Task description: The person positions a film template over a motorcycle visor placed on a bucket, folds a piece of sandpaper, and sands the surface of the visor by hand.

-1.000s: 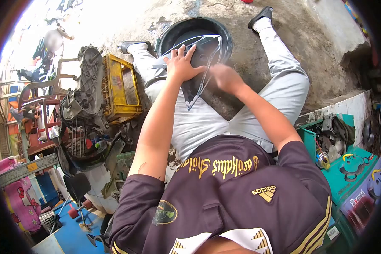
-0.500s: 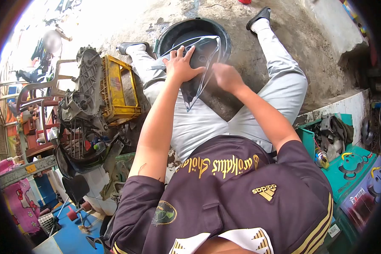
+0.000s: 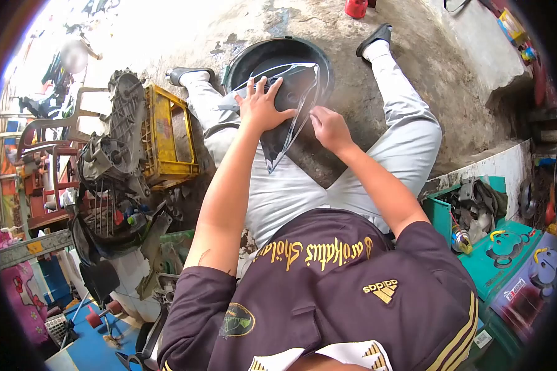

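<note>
A dark, roughly triangular panel [image 3: 295, 94] with shiny, pale, see-through-looking edges lies partly over a round black basin [image 3: 236, 69], its pointed end reaching back towards my thigh. My left hand [image 3: 261, 110] rests on the panel's left part, open, fingers spread and palm down. Just off the panel's right edge is my right hand [image 3: 331, 130], closed with thumb and fingers drawn together. Whatever it pinches, if anything, is hidden or too small to name. I sit with the basin between my legs.
On the left, a yellow crate [image 3: 167, 139] stands beside a grey metal engine casing [image 3: 124, 117]. A green toolbox [image 3: 498, 247] with a spray can [image 3: 461, 240] sits at my right. Ahead, a red container [image 3: 356, 7] stands on the concrete floor [image 3: 408, 55].
My right hand, blurred by motion before, now shows sharply and sits slightly closer to me. My left hand stays spread on the panel. The view has shifted, showing more of the red container.
</note>
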